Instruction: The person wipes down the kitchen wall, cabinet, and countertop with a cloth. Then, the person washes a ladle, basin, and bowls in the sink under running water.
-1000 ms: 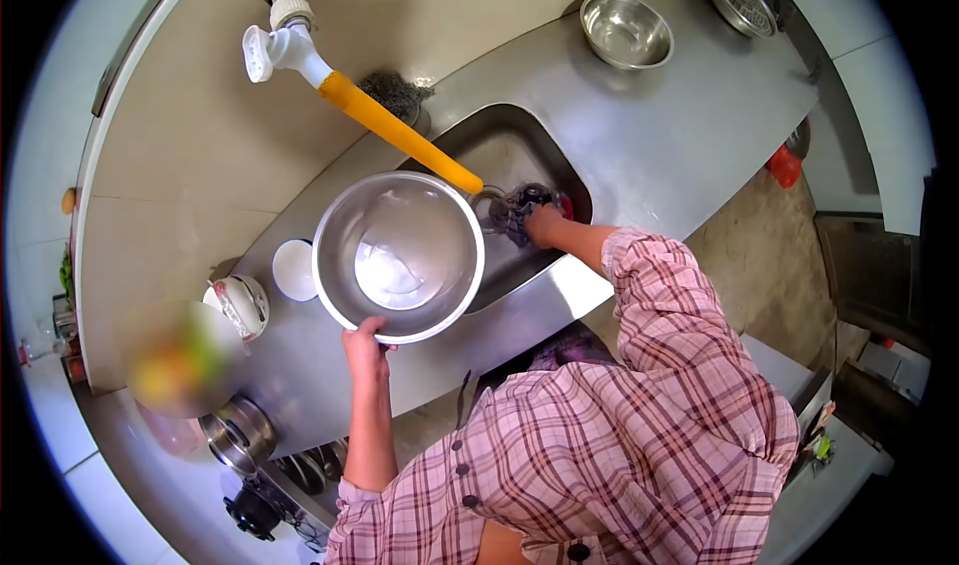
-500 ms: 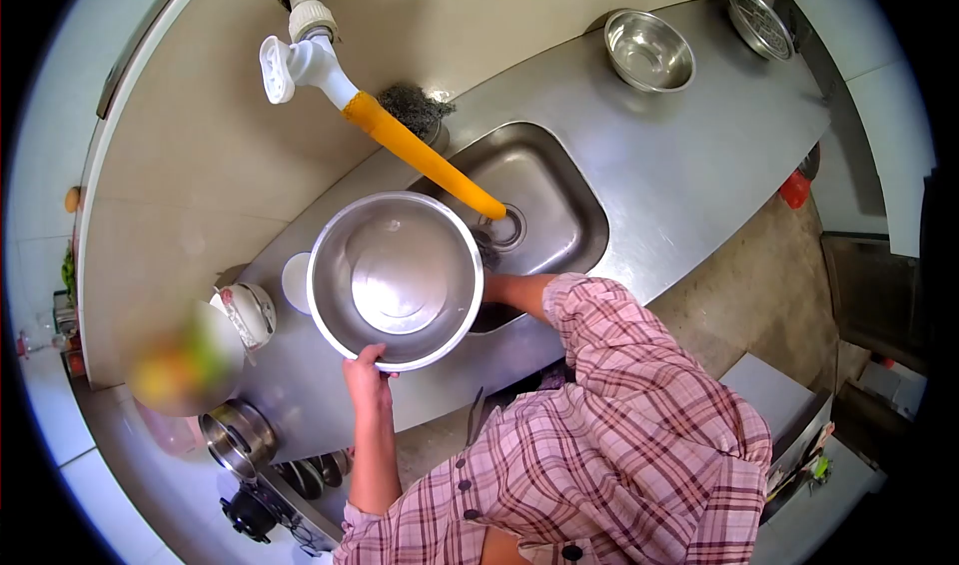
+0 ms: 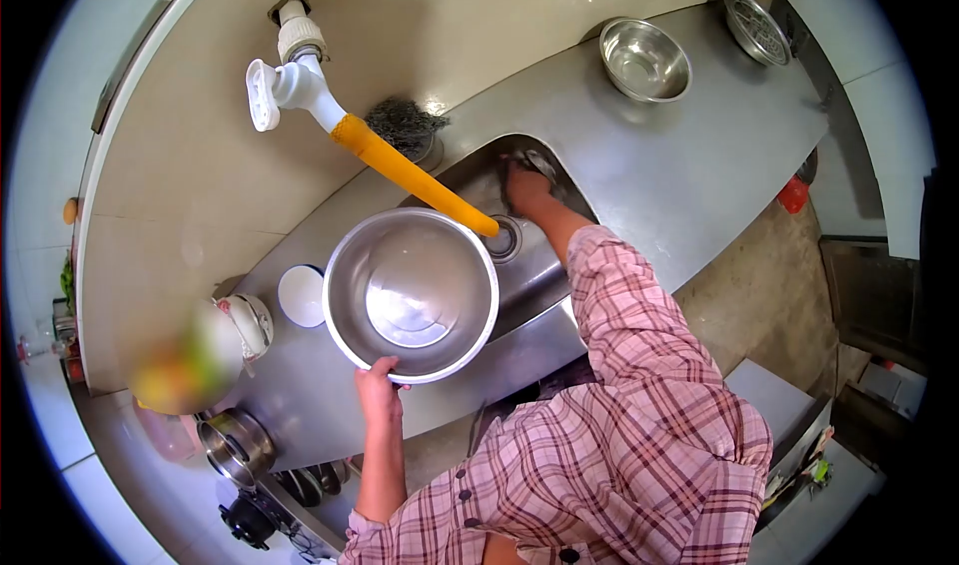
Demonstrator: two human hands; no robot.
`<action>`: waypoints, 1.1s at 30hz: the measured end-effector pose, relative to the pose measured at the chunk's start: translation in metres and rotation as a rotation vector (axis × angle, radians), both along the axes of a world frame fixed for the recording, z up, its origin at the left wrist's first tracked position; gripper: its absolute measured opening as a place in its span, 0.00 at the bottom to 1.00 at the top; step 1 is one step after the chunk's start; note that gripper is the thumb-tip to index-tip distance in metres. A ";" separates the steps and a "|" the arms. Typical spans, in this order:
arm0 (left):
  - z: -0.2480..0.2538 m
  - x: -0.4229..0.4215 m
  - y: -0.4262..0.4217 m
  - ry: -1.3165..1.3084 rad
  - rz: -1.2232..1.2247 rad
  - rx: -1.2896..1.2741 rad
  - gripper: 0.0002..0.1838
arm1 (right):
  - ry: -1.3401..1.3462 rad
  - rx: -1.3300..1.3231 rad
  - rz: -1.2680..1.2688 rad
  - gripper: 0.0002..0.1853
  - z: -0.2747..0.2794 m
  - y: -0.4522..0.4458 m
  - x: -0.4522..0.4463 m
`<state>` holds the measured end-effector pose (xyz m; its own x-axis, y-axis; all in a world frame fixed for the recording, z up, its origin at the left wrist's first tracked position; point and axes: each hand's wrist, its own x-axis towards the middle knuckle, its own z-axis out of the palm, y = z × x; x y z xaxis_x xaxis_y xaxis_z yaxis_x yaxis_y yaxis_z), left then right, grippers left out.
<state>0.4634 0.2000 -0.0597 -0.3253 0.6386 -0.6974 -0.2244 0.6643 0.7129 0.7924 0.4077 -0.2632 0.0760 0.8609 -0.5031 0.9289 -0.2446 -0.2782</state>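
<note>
While the left hand (image 3: 379,395) grips the near rim of the wide, round, silver metal basin (image 3: 411,285), its thumb on top and forearm reaching up from below, the basin spreads from those fingers toward the grey steel sink (image 3: 529,277), overhanging its left end. Being round, it has no long axis; the left hand is nearer to it. The right hand (image 3: 523,187) reaches across the sink to its far side, forearm slanting, palm down. Beside its fingers is a dark, shiny thing (image 3: 539,164), too blurred to name; whether they grip it, I cannot tell.

Metal basin (image 3: 411,300) — mouth up, partly over sink (image 3: 523,273)
</note>
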 end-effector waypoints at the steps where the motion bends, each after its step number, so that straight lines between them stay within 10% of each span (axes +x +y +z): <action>1: -0.003 0.000 -0.002 -0.007 -0.016 -0.003 0.09 | 0.105 -0.049 -0.147 0.31 -0.007 -0.002 0.012; 17: -0.041 0.035 0.018 0.044 -0.132 0.000 0.13 | -0.030 0.221 0.375 0.13 -0.040 -0.110 0.039; 21: -0.062 0.052 0.026 0.102 -0.182 0.044 0.16 | 0.638 0.233 -0.476 0.10 0.052 -0.105 0.051; 26: -0.094 0.076 0.036 0.107 -0.200 -0.019 0.13 | 0.787 0.240 -0.171 0.12 0.187 -0.101 -0.008; 33: -0.110 0.087 0.039 -0.059 -0.167 -0.171 0.09 | 0.180 0.225 0.158 0.27 0.129 -0.120 -0.061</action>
